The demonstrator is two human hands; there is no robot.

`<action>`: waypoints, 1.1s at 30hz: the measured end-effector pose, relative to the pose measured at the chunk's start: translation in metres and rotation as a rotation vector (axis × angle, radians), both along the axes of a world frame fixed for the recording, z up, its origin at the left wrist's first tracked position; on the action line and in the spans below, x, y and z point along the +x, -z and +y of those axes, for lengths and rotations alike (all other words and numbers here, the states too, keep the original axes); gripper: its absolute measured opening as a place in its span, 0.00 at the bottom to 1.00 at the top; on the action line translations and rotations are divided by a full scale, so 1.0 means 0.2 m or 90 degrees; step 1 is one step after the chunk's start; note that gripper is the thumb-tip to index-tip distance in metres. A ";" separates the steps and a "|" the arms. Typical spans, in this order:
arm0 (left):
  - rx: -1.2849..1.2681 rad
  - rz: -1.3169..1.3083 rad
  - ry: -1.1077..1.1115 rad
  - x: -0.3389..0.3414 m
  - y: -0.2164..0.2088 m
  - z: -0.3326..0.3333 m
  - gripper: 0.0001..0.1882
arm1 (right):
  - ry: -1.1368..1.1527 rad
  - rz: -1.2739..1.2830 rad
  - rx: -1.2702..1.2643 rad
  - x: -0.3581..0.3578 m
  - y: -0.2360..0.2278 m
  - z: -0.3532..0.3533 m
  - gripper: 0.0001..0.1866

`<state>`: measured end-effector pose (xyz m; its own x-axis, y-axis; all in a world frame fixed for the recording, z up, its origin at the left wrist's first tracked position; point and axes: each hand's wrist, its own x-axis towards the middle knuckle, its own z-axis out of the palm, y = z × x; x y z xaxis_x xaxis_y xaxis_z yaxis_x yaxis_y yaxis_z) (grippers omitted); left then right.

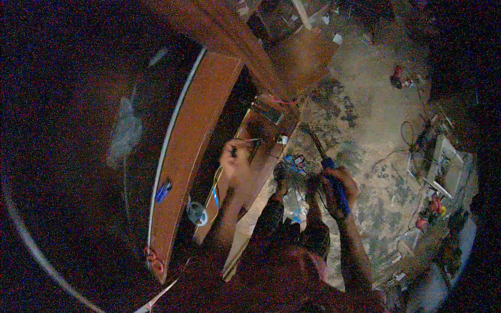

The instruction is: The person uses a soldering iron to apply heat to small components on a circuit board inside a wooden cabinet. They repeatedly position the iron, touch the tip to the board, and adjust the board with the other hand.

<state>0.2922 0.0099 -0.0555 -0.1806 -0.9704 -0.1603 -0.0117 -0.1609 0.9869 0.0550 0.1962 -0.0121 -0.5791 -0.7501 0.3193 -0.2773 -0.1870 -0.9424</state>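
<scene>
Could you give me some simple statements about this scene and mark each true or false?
1. The right hand grips a long tool with a blue handle. True.
2. The left hand is beside the right hand's wrist. False: it is over brown wooden boarding, farther left.
3. A small blue object lies on a long brown wooden panel. True.
4. Nothing lies right of both hands. False: a white rectangular frame does.

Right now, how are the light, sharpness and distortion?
Head view: dim and grainy, near black at left; floor brightest right of centre; pale edge of the board looks bowed, likely fisheye; right hand and blue tool soft; left hand too soft to identify its small dark thing.
</scene>
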 end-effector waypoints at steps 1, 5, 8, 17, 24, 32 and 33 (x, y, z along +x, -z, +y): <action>-0.122 -0.281 -0.046 0.08 0.13 -0.09 0.15 | -0.003 -0.003 0.015 -0.01 0.07 -0.04 0.07; -0.182 -0.100 -0.181 0.25 0.51 -0.56 0.20 | -0.053 0.042 -0.011 0.02 0.33 -0.24 0.08; -0.313 -0.247 -0.075 0.26 0.54 -0.80 0.18 | -0.133 -0.192 0.206 0.09 0.41 -0.43 0.08; -0.328 -0.414 0.007 -0.08 0.46 -0.94 0.11 | -0.137 0.217 0.099 0.19 0.47 -0.82 0.17; -0.265 -0.421 0.048 -0.09 0.51 -0.99 0.15 | -0.216 0.182 0.035 0.15 0.56 -1.00 0.23; -0.365 -0.443 0.044 0.00 0.54 -1.00 0.16 | -0.325 0.121 0.142 0.11 0.56 -1.06 0.20; -0.358 -0.447 0.044 0.01 0.53 -1.00 0.16 | -0.351 0.072 0.185 0.11 0.56 -1.05 0.20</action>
<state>0.2933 -0.1892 -0.1624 -0.2803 -0.9294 0.2399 -0.6332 0.3669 0.6815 0.0762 -0.0134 -0.1236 -0.0578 -0.9939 0.0944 -0.3149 -0.0715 -0.9464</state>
